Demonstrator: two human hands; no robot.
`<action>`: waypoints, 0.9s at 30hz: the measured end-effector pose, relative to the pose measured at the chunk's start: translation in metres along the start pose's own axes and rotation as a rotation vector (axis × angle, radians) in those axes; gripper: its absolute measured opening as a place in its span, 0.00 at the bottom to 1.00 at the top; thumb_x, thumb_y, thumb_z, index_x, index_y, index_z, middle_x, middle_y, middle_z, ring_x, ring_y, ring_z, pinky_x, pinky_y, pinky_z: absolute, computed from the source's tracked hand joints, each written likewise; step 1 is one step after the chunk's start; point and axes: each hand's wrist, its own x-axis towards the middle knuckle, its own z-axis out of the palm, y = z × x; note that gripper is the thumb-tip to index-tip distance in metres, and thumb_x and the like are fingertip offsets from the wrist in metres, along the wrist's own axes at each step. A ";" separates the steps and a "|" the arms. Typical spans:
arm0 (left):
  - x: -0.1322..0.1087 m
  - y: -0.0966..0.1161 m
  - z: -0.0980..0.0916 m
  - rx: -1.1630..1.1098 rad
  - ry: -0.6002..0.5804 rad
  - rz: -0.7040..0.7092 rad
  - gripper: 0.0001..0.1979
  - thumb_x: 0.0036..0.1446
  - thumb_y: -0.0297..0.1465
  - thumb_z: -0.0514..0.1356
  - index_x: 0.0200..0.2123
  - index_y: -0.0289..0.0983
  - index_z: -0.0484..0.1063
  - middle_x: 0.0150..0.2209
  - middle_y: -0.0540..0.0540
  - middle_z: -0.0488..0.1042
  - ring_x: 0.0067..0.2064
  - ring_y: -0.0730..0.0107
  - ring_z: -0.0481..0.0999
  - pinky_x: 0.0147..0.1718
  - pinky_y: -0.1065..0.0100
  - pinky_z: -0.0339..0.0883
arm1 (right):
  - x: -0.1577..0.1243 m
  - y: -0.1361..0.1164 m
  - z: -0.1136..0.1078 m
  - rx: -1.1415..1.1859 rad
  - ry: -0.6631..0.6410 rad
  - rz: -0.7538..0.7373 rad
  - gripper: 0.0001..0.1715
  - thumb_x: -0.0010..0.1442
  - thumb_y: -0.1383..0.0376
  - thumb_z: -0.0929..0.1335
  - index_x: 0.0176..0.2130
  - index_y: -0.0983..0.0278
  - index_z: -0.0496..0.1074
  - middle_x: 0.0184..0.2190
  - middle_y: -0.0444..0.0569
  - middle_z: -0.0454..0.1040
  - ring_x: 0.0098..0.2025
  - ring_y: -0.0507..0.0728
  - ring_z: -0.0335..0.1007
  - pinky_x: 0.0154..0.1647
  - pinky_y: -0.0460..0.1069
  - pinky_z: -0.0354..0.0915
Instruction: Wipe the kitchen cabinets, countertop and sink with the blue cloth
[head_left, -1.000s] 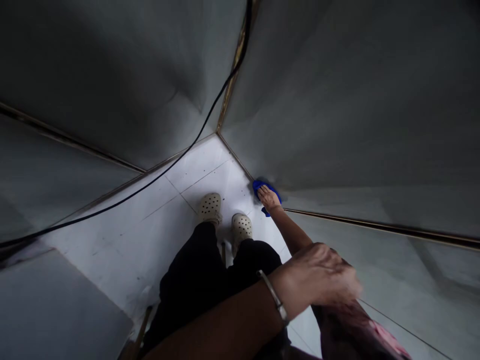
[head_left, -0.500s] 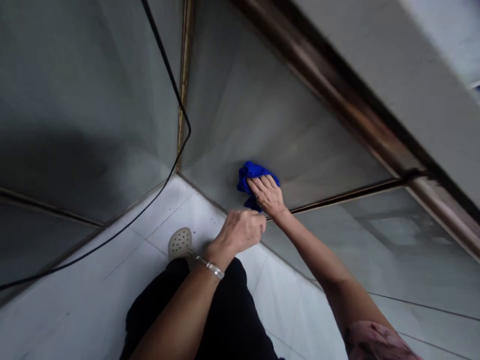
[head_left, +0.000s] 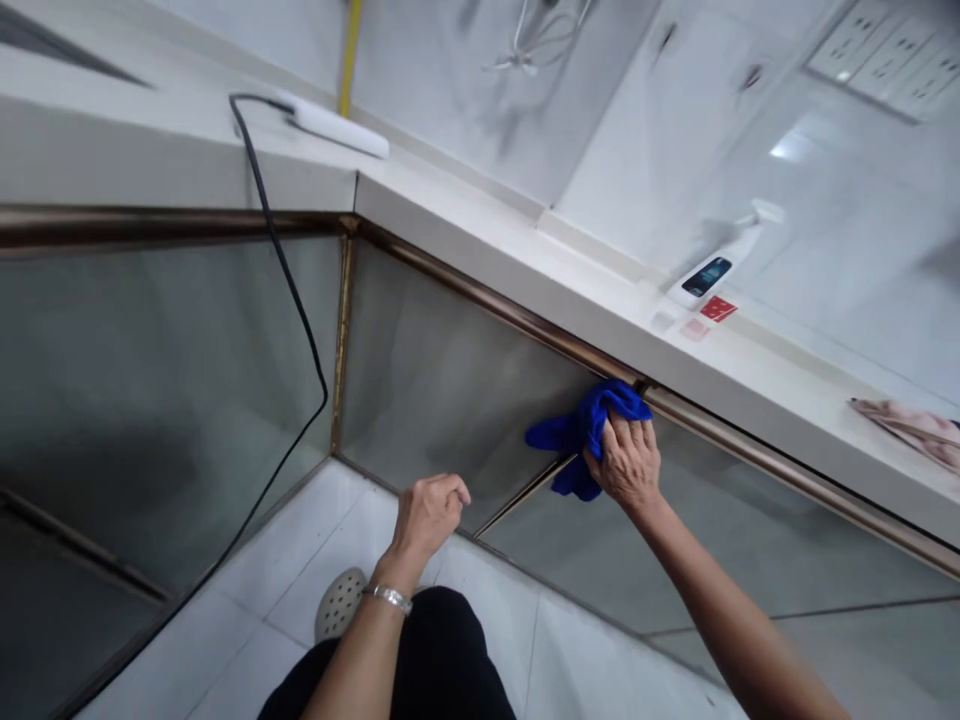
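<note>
My right hand presses a blue cloth against the grey cabinet front, just under the bronze trim below the countertop edge. The cloth is bunched under my fingers and hangs out to the left. My left hand hovers lower, near the corner of the cabinets, fingers loosely curled and holding nothing. A silver bracelet sits on that wrist.
A white countertop runs along the corner, with a power strip, its black cable hanging to the floor, a white bottle and a pinkish cloth. White floor tiles and my shoe lie below.
My right hand has slid the blue cloth up the cabinet front from near the floor to the trim under the counter. The view has tilted upward, showing the countertop.
</note>
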 end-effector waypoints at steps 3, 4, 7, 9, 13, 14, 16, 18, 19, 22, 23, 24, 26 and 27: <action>0.000 0.002 0.001 0.024 -0.041 0.036 0.19 0.59 0.18 0.52 0.31 0.41 0.81 0.35 0.51 0.82 0.37 0.72 0.77 0.38 0.70 0.61 | 0.012 -0.008 0.002 -0.017 0.019 0.078 0.37 0.61 0.62 0.68 0.66 0.74 0.65 0.65 0.67 0.68 0.70 0.72 0.58 0.72 0.65 0.53; 0.001 0.002 0.001 0.034 -0.053 0.038 0.19 0.59 0.18 0.52 0.31 0.41 0.81 0.35 0.51 0.82 0.37 0.72 0.77 0.38 0.70 0.61 | 0.017 -0.013 0.005 -0.022 0.020 0.096 0.38 0.61 0.61 0.69 0.66 0.73 0.66 0.65 0.68 0.68 0.70 0.72 0.57 0.72 0.66 0.53; 0.002 0.003 0.003 0.039 -0.077 0.022 0.20 0.59 0.18 0.50 0.33 0.39 0.81 0.35 0.49 0.81 0.38 0.70 0.78 0.39 0.69 0.63 | 0.032 -0.026 0.017 -0.009 0.014 0.144 0.39 0.59 0.61 0.70 0.66 0.73 0.66 0.66 0.69 0.66 0.69 0.74 0.56 0.71 0.67 0.53; -0.002 0.004 0.005 0.030 -0.091 0.021 0.21 0.58 0.17 0.50 0.33 0.38 0.81 0.36 0.48 0.82 0.39 0.69 0.79 0.41 0.68 0.65 | 0.038 -0.035 0.021 0.029 0.012 0.177 0.41 0.58 0.62 0.70 0.66 0.74 0.65 0.67 0.70 0.65 0.69 0.75 0.55 0.70 0.68 0.53; -0.013 0.008 0.010 0.054 -0.121 0.039 0.20 0.56 0.18 0.52 0.33 0.40 0.83 0.37 0.49 0.82 0.41 0.71 0.80 0.43 0.71 0.68 | 0.049 -0.054 0.025 0.105 0.036 0.193 0.41 0.58 0.62 0.71 0.66 0.74 0.64 0.67 0.72 0.64 0.68 0.76 0.57 0.69 0.70 0.54; -0.015 0.008 0.011 0.060 -0.126 0.038 0.19 0.56 0.19 0.53 0.33 0.41 0.83 0.37 0.49 0.82 0.40 0.71 0.80 0.43 0.71 0.68 | 0.053 -0.060 0.027 0.120 0.040 0.173 0.40 0.58 0.62 0.71 0.66 0.74 0.65 0.67 0.72 0.65 0.67 0.76 0.58 0.69 0.70 0.54; -0.018 0.008 0.013 0.071 -0.128 0.035 0.19 0.56 0.19 0.53 0.33 0.41 0.83 0.36 0.49 0.82 0.40 0.70 0.80 0.44 0.70 0.70 | 0.064 -0.074 0.033 0.143 0.040 0.101 0.37 0.58 0.62 0.71 0.64 0.74 0.67 0.65 0.71 0.67 0.64 0.75 0.61 0.68 0.69 0.55; -0.021 0.007 0.012 0.080 -0.126 0.031 0.19 0.56 0.20 0.53 0.33 0.41 0.83 0.36 0.49 0.83 0.40 0.69 0.80 0.45 0.70 0.71 | 0.076 -0.092 0.041 0.163 0.045 0.019 0.34 0.59 0.62 0.71 0.62 0.73 0.70 0.64 0.70 0.69 0.62 0.74 0.64 0.68 0.67 0.55; -0.022 0.007 0.011 0.083 -0.124 0.029 0.19 0.56 0.20 0.53 0.33 0.40 0.84 0.36 0.48 0.83 0.39 0.69 0.80 0.44 0.70 0.71 | 0.083 -0.101 0.045 0.174 0.050 -0.014 0.33 0.60 0.63 0.71 0.61 0.73 0.71 0.63 0.69 0.70 0.61 0.73 0.64 0.68 0.66 0.56; -0.024 0.005 0.007 0.090 -0.116 0.015 0.20 0.55 0.20 0.52 0.35 0.40 0.84 0.36 0.48 0.83 0.39 0.69 0.81 0.44 0.70 0.71 | 0.099 -0.130 0.060 0.219 0.057 -0.073 0.31 0.60 0.65 0.69 0.61 0.72 0.72 0.60 0.67 0.73 0.59 0.70 0.66 0.67 0.64 0.58; -0.024 0.004 0.006 0.091 -0.113 0.011 0.21 0.55 0.19 0.51 0.35 0.40 0.84 0.37 0.48 0.83 0.39 0.69 0.81 0.45 0.70 0.72 | 0.104 -0.139 0.065 0.241 0.051 -0.089 0.30 0.60 0.66 0.69 0.61 0.72 0.72 0.59 0.66 0.74 0.58 0.69 0.67 0.66 0.63 0.58; -0.024 0.003 0.005 0.092 -0.113 0.006 0.21 0.55 0.19 0.51 0.36 0.40 0.84 0.37 0.48 0.83 0.40 0.69 0.81 0.45 0.69 0.72 | 0.108 -0.148 0.070 0.264 0.039 -0.106 0.30 0.61 0.66 0.69 0.61 0.72 0.73 0.58 0.66 0.75 0.57 0.69 0.68 0.66 0.63 0.59; -0.022 0.001 0.003 0.090 -0.116 0.000 0.22 0.55 0.19 0.50 0.36 0.40 0.83 0.37 0.47 0.83 0.40 0.69 0.81 0.47 0.68 0.72 | 0.115 -0.164 0.079 0.310 0.014 -0.145 0.29 0.61 0.68 0.68 0.61 0.72 0.73 0.57 0.65 0.75 0.56 0.67 0.70 0.66 0.62 0.60; -0.021 0.000 0.003 0.088 -0.117 0.000 0.21 0.56 0.19 0.51 0.36 0.40 0.83 0.38 0.47 0.83 0.40 0.68 0.80 0.47 0.68 0.72 | 0.119 -0.172 0.083 0.328 0.003 -0.167 0.29 0.62 0.68 0.68 0.61 0.72 0.73 0.57 0.64 0.75 0.56 0.67 0.70 0.66 0.61 0.60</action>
